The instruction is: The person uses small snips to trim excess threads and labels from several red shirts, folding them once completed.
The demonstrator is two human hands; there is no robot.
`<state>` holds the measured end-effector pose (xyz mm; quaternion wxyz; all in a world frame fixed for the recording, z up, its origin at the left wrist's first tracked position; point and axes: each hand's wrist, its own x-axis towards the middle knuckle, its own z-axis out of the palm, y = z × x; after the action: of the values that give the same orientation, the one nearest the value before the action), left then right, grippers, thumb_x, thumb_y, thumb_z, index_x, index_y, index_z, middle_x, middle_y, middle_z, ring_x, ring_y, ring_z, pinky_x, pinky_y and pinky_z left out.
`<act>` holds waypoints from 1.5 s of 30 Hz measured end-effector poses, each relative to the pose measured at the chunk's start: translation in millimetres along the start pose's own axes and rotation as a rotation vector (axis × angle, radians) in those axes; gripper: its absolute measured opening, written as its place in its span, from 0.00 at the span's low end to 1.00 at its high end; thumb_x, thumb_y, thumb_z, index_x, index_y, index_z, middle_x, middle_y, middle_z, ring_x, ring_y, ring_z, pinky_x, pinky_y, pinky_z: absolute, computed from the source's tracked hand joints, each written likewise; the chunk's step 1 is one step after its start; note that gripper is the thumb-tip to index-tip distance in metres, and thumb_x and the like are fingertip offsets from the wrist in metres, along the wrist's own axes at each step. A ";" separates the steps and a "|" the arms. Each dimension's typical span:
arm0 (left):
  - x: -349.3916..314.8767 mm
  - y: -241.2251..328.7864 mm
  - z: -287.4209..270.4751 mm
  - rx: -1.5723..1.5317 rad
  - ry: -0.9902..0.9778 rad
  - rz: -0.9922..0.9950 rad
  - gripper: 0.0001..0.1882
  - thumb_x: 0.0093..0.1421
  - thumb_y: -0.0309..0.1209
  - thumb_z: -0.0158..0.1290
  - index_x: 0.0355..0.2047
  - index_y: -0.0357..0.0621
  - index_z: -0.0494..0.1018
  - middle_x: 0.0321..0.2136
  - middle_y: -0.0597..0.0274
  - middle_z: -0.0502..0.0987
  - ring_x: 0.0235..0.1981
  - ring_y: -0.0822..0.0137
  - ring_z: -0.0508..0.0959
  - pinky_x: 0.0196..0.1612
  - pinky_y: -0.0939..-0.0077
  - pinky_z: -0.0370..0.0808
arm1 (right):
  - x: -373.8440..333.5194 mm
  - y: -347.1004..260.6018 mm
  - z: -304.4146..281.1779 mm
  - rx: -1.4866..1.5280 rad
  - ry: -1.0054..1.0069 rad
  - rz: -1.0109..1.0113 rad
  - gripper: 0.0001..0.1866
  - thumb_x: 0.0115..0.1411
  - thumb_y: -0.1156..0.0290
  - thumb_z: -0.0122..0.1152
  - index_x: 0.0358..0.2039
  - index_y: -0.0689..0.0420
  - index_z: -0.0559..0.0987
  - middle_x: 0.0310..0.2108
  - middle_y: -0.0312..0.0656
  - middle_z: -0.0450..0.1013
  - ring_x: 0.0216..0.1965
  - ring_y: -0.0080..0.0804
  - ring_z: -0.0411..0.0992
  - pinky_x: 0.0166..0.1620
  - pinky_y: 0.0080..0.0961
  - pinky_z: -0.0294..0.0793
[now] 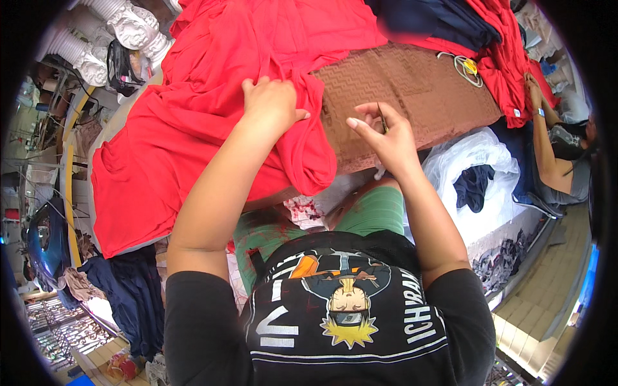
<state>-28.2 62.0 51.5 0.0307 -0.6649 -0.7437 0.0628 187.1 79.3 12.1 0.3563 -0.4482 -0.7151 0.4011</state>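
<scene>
My left hand (270, 106) rests on a large heap of red cloth (193, 128), its fingers spread and its thumb held apart. To its right, my right hand (389, 132) is raised over the brown patterned cushion top (412, 96). Its fingers close on a small, dark, slim tool (383, 119), mostly hidden by the hand, so its exact kind does not show. The red cloth drapes in folds over the cushion's left part and hangs down near my lap.
Dark blue cloth (438, 22) lies at the far edge, near a yellow-and-white cord bundle (468, 67). A white plastic bag (476, 154) with dark cloth inside stands right. Another person's arm (547, 141) reaches to red fabric. White ornate columns (132, 29) stand far left.
</scene>
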 end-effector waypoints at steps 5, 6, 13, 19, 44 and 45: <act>-6.5 -22.9 7.4 -0.082 0.084 0.222 0.15 0.55 0.42 0.60 0.37 0.46 0.77 0.34 0.55 0.80 0.43 0.57 0.78 0.52 0.53 0.66 | 44.6 -4.8 44.3 0.246 -0.209 0.388 0.16 0.54 0.54 0.69 0.32 0.54 0.80 0.16 0.26 0.65 0.18 0.13 0.60 0.22 0.16 0.58; -6.7 -25.6 3.7 -0.214 0.101 0.325 0.14 0.55 0.42 0.60 0.35 0.45 0.77 0.33 0.54 0.80 0.41 0.55 0.78 0.50 0.55 0.67 | 49.4 -12.7 46.8 0.263 -0.246 0.472 0.16 0.55 0.53 0.68 0.31 0.52 0.80 0.15 0.26 0.65 0.16 0.13 0.58 0.20 0.17 0.56; -32.1 -75.5 -93.9 -0.499 0.192 0.555 0.19 0.59 0.40 0.56 0.22 0.35 0.72 0.18 0.51 0.71 0.26 0.53 0.73 0.40 0.62 0.73 | 94.5 -69.7 -43.6 1.133 0.030 0.186 0.13 0.61 0.58 0.62 0.25 0.44 0.69 0.10 0.23 0.55 0.10 0.16 0.52 0.16 0.17 0.49; -14.3 -142.2 -140.0 0.337 0.455 -0.009 0.32 0.65 0.57 0.40 0.24 0.41 0.78 0.23 0.52 0.79 0.31 0.52 0.80 0.51 0.39 0.64 | 175.7 -79.7 -132.8 1.023 0.248 -0.052 0.16 0.67 0.58 0.52 0.23 0.49 0.67 0.15 0.32 0.62 0.14 0.22 0.56 0.18 0.20 0.54; -112.0 -6.6 -3.7 -0.847 0.398 0.152 0.07 0.59 0.27 0.56 0.34 0.35 0.78 0.33 0.54 0.81 0.35 0.67 0.80 0.41 0.76 0.74 | 24.1 22.4 -68.9 -0.095 -0.189 -0.086 0.08 0.61 0.70 0.59 0.39 0.57 0.81 0.30 0.32 0.78 0.24 0.17 0.67 0.29 0.17 0.67; -109.0 -4.1 1.0 -0.851 0.446 0.170 0.07 0.58 0.29 0.57 0.33 0.37 0.78 0.31 0.54 0.80 0.32 0.66 0.81 0.38 0.75 0.75 | 20.8 21.3 -58.7 -0.122 -0.223 -0.108 0.08 0.61 0.71 0.59 0.39 0.58 0.81 0.30 0.34 0.79 0.25 0.20 0.69 0.30 0.19 0.69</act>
<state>-20.0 -46.7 55.1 -0.0904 -0.6739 -0.6219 -0.3884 238.5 119.4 21.2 0.2677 -0.3824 -0.7963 0.3847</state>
